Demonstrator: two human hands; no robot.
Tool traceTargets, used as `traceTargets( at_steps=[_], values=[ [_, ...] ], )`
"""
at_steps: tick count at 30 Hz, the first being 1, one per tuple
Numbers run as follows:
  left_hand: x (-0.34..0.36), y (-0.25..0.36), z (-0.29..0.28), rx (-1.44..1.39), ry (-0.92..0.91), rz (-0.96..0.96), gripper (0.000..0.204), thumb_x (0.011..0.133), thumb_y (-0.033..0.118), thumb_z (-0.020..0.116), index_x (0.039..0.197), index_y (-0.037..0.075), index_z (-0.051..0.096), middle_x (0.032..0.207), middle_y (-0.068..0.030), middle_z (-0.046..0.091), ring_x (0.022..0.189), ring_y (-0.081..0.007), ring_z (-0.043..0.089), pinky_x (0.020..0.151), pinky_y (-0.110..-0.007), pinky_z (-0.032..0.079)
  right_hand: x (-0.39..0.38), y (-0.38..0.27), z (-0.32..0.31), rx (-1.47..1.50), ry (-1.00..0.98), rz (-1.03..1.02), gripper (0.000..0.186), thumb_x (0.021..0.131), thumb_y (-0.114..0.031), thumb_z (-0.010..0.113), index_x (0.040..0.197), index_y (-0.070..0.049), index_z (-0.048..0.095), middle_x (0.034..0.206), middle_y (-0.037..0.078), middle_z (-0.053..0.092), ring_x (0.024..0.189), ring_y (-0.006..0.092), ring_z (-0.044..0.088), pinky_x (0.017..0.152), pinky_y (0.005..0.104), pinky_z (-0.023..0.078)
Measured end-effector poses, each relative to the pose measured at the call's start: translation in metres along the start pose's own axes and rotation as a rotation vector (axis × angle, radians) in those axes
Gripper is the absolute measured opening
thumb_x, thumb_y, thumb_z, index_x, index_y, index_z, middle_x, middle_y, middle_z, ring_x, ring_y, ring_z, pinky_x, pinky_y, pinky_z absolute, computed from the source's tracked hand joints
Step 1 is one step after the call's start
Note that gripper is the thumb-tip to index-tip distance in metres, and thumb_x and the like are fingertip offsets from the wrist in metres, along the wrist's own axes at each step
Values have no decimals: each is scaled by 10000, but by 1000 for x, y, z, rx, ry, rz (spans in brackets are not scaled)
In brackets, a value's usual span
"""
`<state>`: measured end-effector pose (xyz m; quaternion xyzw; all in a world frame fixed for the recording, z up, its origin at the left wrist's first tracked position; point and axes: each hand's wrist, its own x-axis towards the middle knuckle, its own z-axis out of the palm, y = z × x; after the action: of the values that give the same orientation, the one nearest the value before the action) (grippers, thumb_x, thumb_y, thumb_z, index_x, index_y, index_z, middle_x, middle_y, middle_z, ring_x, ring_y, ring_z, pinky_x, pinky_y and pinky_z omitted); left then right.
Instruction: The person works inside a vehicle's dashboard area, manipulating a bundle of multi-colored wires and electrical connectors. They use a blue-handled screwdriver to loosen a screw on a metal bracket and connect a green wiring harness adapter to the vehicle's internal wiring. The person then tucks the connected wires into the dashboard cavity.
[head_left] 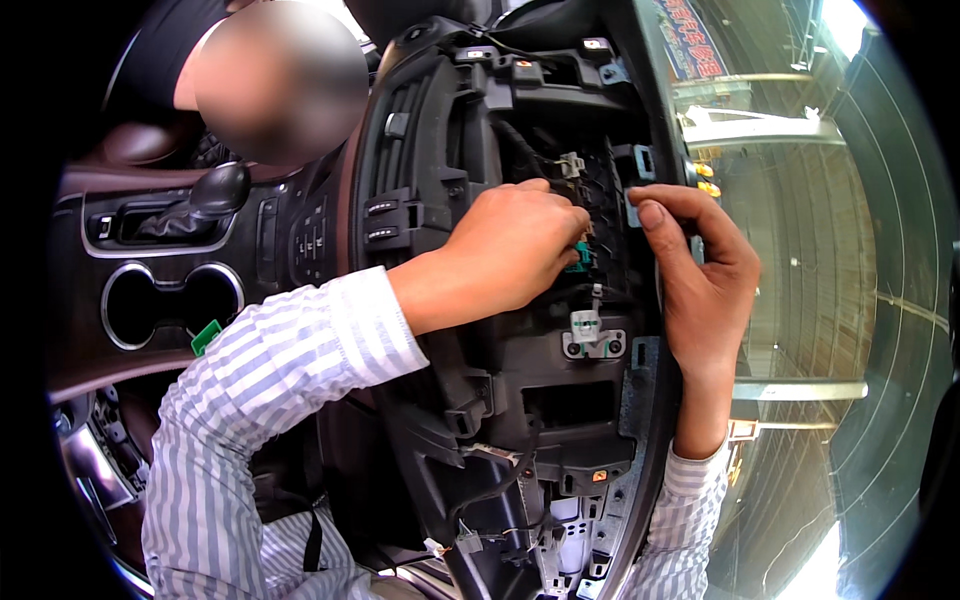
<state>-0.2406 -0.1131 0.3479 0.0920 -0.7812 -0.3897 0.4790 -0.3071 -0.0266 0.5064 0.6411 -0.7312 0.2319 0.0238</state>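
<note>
My left hand (pixel 515 250) reaches across an opened car dashboard (pixel 515 365), its fingers curled down into the cavity. Beside its fingertips a green connector (pixel 578 258) shows; whatever the fingers grip is hidden. On the windshield side, my right hand (pixel 708 265) is bent, thumb and forefinger drawn close together near a light blue metal clip (pixel 632 212). I cannot make out anything between them. A white connector (pixel 584 325) sits by a metal bracket (pixel 595 345) just below the left hand. Farther up, a pale grey plug (pixel 571 166) rests among dark wiring.
The windshield (pixel 800 300) runs along the right. Air vents (pixel 400 130) line the dashboard's left edge. At left are a gear lever (pixel 218 190), cup holders (pixel 172 300) and a green piece (pixel 206 338). Loose wires (pixel 490 490) hang below. Another person (pixel 160 60) is at upper left.
</note>
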Motion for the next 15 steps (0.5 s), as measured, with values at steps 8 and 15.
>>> traceTargets(
  at_steps=[8, 15],
  values=[
    [3, 3, -2, -17, -38, -40, 159, 802, 151, 760, 847, 49, 647, 837, -71, 667, 875, -299, 600, 738, -433, 499, 3, 6, 1, 42, 30, -43, 82, 891, -47, 702, 946, 14, 702, 856, 70, 680, 783, 164, 612, 707, 290, 468],
    [4, 9, -5, 24, -82, -54, 164, 807, 156, 755, 857, 43, 647, 837, -83, 665, 879, -302, 597, 745, -436, 495, 0, 9, 1, 61, 47, -35, 72, 866, -77, 707, 899, -13, 702, 861, 82, 699, 813, 235, 650, 765, 337, 480]
  ],
)
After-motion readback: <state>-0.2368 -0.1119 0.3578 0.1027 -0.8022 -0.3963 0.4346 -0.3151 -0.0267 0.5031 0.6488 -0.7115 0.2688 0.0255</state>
